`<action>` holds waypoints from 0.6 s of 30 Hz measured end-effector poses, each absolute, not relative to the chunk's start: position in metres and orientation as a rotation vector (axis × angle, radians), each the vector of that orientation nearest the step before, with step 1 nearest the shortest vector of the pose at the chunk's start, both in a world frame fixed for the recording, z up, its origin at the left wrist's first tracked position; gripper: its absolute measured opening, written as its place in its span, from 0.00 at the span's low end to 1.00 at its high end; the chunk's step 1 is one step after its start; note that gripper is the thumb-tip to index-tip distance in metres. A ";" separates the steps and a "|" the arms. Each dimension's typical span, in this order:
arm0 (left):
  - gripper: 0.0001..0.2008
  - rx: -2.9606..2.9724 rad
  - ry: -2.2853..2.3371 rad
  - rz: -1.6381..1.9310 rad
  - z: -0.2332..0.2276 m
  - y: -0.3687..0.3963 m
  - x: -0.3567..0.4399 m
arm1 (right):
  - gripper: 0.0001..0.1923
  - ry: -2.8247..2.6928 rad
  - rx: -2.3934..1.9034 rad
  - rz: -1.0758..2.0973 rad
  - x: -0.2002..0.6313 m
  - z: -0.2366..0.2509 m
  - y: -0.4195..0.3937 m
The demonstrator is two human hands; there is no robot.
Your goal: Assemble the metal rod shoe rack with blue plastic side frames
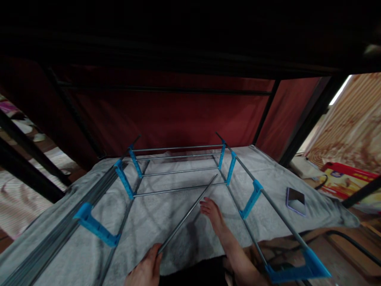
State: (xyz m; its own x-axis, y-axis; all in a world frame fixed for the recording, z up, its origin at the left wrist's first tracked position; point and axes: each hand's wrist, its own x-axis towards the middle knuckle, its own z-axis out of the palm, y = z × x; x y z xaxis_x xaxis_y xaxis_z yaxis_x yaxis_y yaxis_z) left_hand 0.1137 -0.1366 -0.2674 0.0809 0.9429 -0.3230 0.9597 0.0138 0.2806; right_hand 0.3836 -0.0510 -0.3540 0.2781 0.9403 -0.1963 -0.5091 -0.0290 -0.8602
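My left hand [146, 269] is at the bottom edge, shut on the near end of a thin grey metal rod [190, 212]. The rod slants up and right across the pale cloth [166, 218] toward a rack frame of grey rods and blue plastic connectors [178, 171]. A bare foot with red-painted nails [212, 213] rests on the cloth just right of the rod. My right hand does not show.
More blue connectors sit on long rods at the left [95, 227] and right [251, 198], with one at the bottom right [300, 270]. A phone [295, 200] lies on the cloth at the right. Dark bed-frame bars and red fabric [184, 115] close in overhead and behind.
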 end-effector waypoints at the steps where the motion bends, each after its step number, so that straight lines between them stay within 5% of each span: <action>1: 0.23 1.947 1.869 -0.054 -0.268 -0.134 0.115 | 0.16 -0.467 -0.975 1.341 0.386 -0.345 -0.039; 7: 0.21 2.069 1.897 0.046 -0.273 -0.103 0.121 | 0.05 -0.326 -0.895 1.551 0.392 -0.323 0.014; 18: 0.22 2.461 2.021 0.439 -0.289 0.015 0.133 | 0.02 -0.391 -0.848 1.788 0.364 -0.331 0.083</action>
State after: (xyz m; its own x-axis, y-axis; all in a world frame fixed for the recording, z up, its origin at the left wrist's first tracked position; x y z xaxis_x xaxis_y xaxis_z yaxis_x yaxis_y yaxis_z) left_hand 0.1331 0.0153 -0.2887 0.1733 0.9515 0.2541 0.9712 -0.2079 0.1160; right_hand 0.3640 0.0833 -0.3311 -0.1791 0.9161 -0.3588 -0.6825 -0.3783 -0.6253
